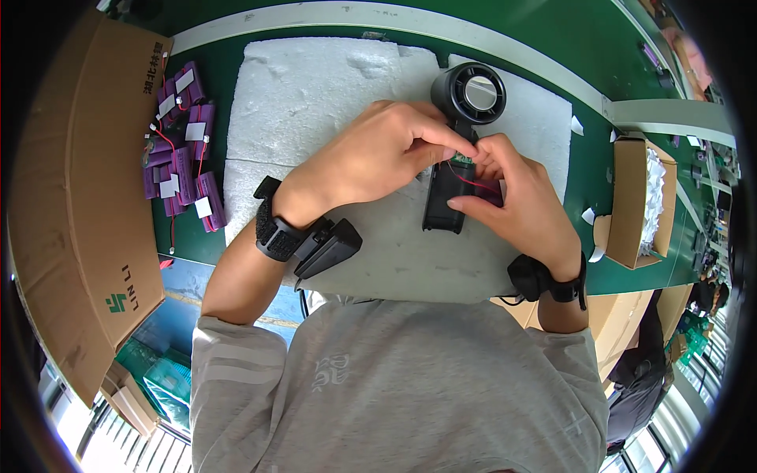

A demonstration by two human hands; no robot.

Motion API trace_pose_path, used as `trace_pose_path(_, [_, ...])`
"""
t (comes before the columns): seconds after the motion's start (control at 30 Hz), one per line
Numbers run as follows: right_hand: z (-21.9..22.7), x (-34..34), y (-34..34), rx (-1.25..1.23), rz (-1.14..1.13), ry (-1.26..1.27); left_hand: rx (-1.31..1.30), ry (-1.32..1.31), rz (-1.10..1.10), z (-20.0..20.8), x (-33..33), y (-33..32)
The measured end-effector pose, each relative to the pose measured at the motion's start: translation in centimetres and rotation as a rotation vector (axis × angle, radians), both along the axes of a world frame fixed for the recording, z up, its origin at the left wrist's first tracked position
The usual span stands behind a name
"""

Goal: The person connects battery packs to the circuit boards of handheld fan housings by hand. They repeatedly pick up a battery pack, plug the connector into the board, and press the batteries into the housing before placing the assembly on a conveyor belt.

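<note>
A black handheld fan (445, 201) lies on the foam with its round head (471, 93) away from me and its handle open. Inside the handle a small green circuit board (463, 158) shows, and a thin red wire (460, 175) runs toward my right hand. My left hand (378, 150) reaches across from the left, thumb and forefinger pinched at the board; what they pinch is too small to make out. Curled over the handle's right side, my right hand (524, 197) holds a dark purple battery pack (490, 191) between thumb and fingers, its fingertips close to the left ones.
White foam sheets (315, 87) cover the green table (209, 244). Several purple battery packs with red wires (183, 169) are heaped at the left, beside a large cardboard box (87, 205). An open small carton (631, 205) with white pieces stands at the right. A pale rail (394, 17) borders the far side.
</note>
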State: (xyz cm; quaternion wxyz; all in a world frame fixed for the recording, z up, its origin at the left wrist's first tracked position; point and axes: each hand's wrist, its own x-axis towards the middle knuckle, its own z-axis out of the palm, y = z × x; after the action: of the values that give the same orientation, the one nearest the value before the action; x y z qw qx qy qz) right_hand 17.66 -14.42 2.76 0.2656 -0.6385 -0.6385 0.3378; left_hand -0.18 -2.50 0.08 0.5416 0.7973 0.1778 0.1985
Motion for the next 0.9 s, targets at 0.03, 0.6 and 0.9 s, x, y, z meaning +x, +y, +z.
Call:
trace_pose_path(0.03, [0.2, 0.1, 0.0, -0.013, 0.007, 0.011, -0.009, -0.002, -0.002, 0.0, 0.0, 0.0])
trace_pose_path(0.6, [1.8, 2.2, -0.3, -0.045, 0.171, -0.146, 0.038, 0.03, -0.003, -0.2, 0.1, -0.2])
trace_pose_path(0.9, [1.6, 2.6, -0.1, 0.199, 0.081, -0.316, 0.025, -0.002, 0.059, -0.1, -0.3, 1.1])
